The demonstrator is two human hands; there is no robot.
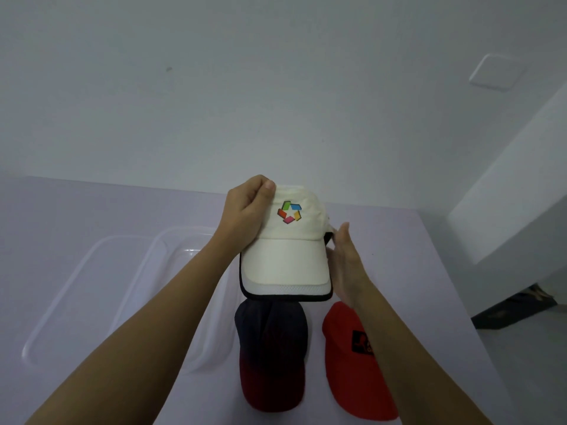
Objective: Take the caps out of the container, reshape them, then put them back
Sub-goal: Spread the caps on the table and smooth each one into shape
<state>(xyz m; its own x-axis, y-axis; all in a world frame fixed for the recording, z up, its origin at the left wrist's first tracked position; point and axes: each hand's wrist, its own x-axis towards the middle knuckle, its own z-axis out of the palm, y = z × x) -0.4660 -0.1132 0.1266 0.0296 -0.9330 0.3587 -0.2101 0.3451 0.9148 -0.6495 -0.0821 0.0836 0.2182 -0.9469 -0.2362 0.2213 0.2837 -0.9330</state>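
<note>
Nearest the camera, two caps lie on the pale counter [414,271], both just below the white cap [288,262]. The dark cap [271,348], navy fading to red, sits straight beneath its brim, and the red cap [352,372] with a black patch lies down and to the right, under the right forearm.

The white cap is held up over the counter, its black-edged brim toward the camera and a many-coloured logo on the front. The left hand [245,210] grips the left side of the crown, fingers curled behind it and the thumb pressed on the top front. The right hand [343,259] is flat with straight fingers, its fingertips at the cap's right side where brim meets crown.

Left of the white cap, a clear plastic container [92,286] rests on the counter. Beyond the white cap rises a plain wall [214,102].
</note>
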